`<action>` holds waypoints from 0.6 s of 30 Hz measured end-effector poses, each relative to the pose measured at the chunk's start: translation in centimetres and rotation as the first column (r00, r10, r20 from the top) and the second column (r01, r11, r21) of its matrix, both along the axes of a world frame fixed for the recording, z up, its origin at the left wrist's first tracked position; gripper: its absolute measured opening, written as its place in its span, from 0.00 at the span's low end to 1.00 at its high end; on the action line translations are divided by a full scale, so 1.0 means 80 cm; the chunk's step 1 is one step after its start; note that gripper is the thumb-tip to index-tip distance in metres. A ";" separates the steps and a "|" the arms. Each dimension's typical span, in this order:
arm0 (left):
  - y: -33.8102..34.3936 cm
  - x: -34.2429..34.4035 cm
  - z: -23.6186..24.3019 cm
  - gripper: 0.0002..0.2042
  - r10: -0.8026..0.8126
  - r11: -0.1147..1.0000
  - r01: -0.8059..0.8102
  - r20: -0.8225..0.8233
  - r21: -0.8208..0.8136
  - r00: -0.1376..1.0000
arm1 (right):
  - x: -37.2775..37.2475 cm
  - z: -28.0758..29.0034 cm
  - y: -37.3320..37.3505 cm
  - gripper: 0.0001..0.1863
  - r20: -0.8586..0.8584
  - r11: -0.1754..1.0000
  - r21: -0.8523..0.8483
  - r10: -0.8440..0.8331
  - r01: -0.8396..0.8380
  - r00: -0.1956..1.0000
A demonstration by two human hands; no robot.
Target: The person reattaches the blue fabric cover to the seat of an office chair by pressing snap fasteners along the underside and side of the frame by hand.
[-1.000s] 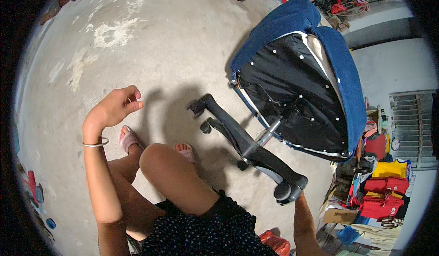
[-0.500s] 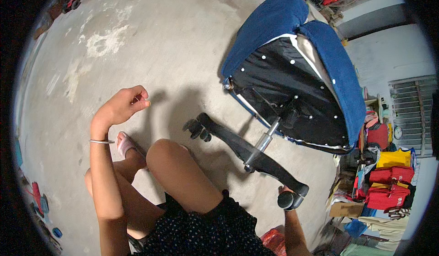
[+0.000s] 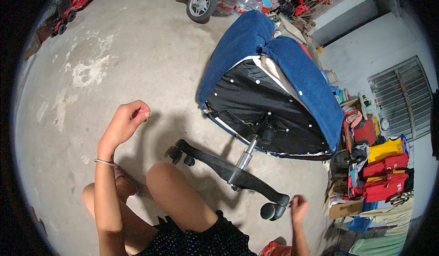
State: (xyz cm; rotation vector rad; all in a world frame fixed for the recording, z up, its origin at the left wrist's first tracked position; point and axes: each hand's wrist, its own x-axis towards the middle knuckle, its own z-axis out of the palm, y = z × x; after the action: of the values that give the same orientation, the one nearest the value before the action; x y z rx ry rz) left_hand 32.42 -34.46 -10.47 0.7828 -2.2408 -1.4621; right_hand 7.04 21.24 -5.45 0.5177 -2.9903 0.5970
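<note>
A blue upholstered office chair [image 3: 308, 98] lies tipped over, showing its black underside with white studs. Its metal column [image 3: 247, 153] runs to the black base [image 3: 206, 163], with caster wheels [image 3: 269, 210] at the ends. My left hand [image 3: 135, 117] hangs in the air left of the base, fingers curled to a pinch; any small thing in it is too small to make out. Just right of the lower caster is my right hand [image 3: 299, 206], bent-fingered and blurred, apparently not touching it; its grip is unclear. My bare knee [image 3: 162, 180] is bent below.
A scooter wheel [image 3: 200, 7] and clutter stand behind the chair, and a red wheeled toy [image 3: 75, 6] at upper left. Along the right wall are piled clothes [image 3: 384, 183], a cardboard box [image 3: 345, 209] and a barred window [image 3: 398, 98]. A red bag [image 3: 274, 249] lies near the lower edge.
My right hand has come away from behind the caster to its right side. The camera view has shifted, so the chair sits further left. My left hand stays curled, slightly lower in view.
</note>
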 end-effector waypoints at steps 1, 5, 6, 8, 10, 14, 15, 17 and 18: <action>0.002 -0.007 0.003 0.06 0.001 1.000 -0.001 -0.020 0.005 1.000 | -0.020 0.020 0.003 0.09 -0.067 0.981 -0.190 -0.034 0.020 0.997; 0.011 -0.034 0.011 0.05 0.028 0.995 -0.009 -0.188 0.099 0.982 | -0.064 0.093 -0.117 0.08 -0.140 0.941 -0.327 0.047 -0.091 0.989; 0.012 -0.040 0.017 0.05 0.025 0.996 -0.008 -0.184 0.093 0.983 | -0.073 0.102 -0.158 0.06 -0.222 0.930 -0.294 0.157 -0.220 0.962; 0.011 -0.047 0.022 0.05 0.028 0.996 -0.015 -0.157 0.086 0.987 | -0.073 0.121 -0.257 0.05 -0.345 0.895 -0.127 0.365 -0.428 0.865; 0.011 -0.069 0.015 0.06 0.021 0.993 0.003 -0.196 0.122 0.980 | -0.080 0.133 -0.337 0.07 -0.496 0.787 -0.064 0.508 -0.614 0.704; 0.017 -0.144 0.038 0.07 -0.058 0.993 0.081 -0.252 0.083 0.966 | -0.125 0.143 -0.452 0.15 -0.612 0.696 0.095 0.605 -0.712 0.509; 0.020 -0.167 0.046 0.07 -0.063 0.988 0.111 -0.377 0.106 0.924 | -0.136 0.141 -0.472 0.18 -0.603 0.734 0.141 0.596 -0.664 0.531; 0.013 -0.217 0.048 0.09 -0.053 0.974 0.166 -0.561 0.152 0.826 | -0.148 0.132 -0.515 0.16 -0.553 0.786 0.179 0.577 -0.591 0.601; 0.012 -0.244 0.054 0.09 -0.023 0.995 0.069 -0.536 0.067 0.844 | -0.159 0.130 -0.523 0.14 -0.538 0.771 0.171 0.595 -0.614 0.597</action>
State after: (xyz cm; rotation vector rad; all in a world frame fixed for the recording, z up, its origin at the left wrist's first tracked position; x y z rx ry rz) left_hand 12.91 -33.47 -6.11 0.2825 -1.7878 -1.5670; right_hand -5.65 -20.61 4.93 1.4553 -2.1759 0.4010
